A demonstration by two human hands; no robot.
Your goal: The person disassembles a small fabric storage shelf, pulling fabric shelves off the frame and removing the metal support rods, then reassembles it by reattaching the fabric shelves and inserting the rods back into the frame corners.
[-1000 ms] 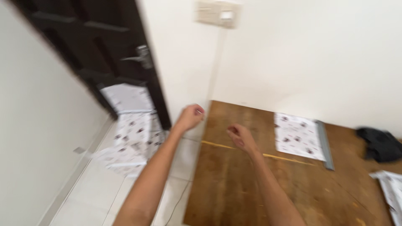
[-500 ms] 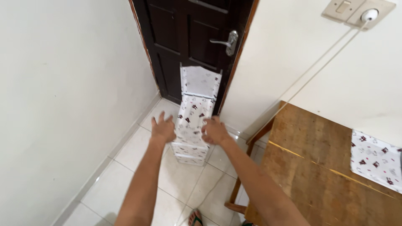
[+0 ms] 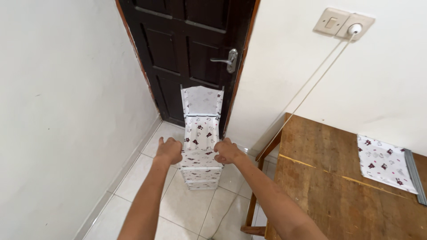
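A white wall (image 3: pixel 58 111) closed the left side and a dark door (image 3: pixel 191 49) the far end, leaving a narrow strip of tiled floor (image 3: pixel 195 209). The worktop (image 3: pixel 338 191) stood at right, its near edge bordering that strip. A tall patterned fabric rack (image 3: pixel 201 138) stood on the floor against the door. The left hand (image 3: pixel 169 150) gripped its left edge, and the right hand (image 3: pixel 227 152) its right edge, both curled closed. A patterned cloth (image 3: pixel 384 163) lay on the worktop, well apart.

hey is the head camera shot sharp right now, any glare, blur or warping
Head view: sharp, no motion blur on the left hand, right hand or patterned fabric rack; soft even daylight, faint shadows, no glare; dark door leans from wide-angle tilt.
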